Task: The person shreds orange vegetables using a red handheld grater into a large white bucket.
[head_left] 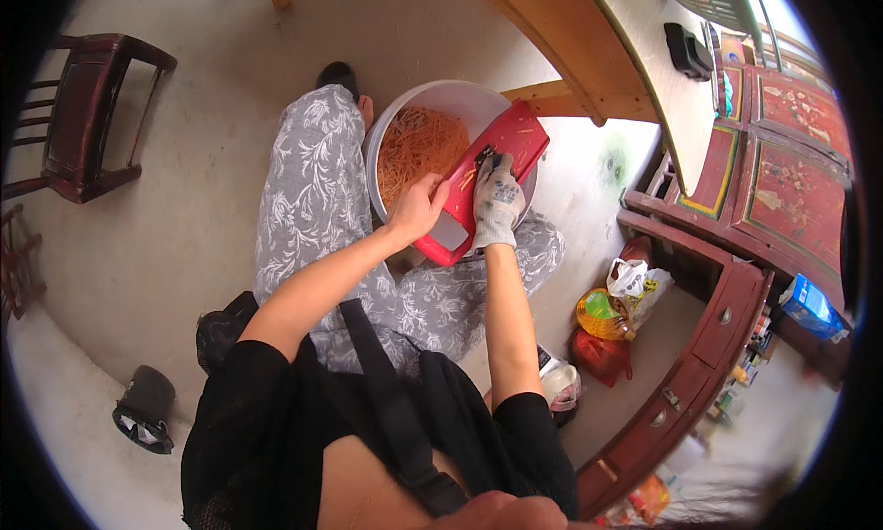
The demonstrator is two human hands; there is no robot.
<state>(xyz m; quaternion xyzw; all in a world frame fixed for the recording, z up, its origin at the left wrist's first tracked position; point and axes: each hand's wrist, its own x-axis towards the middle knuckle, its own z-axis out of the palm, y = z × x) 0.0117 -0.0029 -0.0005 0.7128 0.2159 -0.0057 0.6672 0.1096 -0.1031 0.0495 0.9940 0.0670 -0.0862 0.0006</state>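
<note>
A red grater (pixel 526 136) lies slanted across the top of a pale round bucket (pixel 445 90), with a few orange shreds stuck to its face. Heaped inside the bucket are thin orange shreds (pixel 416 153) that look like carrot. My bare left hand (pixel 419 208) grips the grater's left edge near its lower end. On the grater's face, my right hand (pixel 498 199), in a whitish work glove, presses down with its fingers curled. Something dark shows at those fingertips; what they hold is hidden.
The bucket stands between my legs, under a wooden table (pixel 616 70). A dark red chair (pixel 90 116) is at the left, a black bin (pixel 145 406) at the lower left. To the right, an oil bottle (pixel 602 316) and bags stand before a red drawer cabinet (pixel 704 346).
</note>
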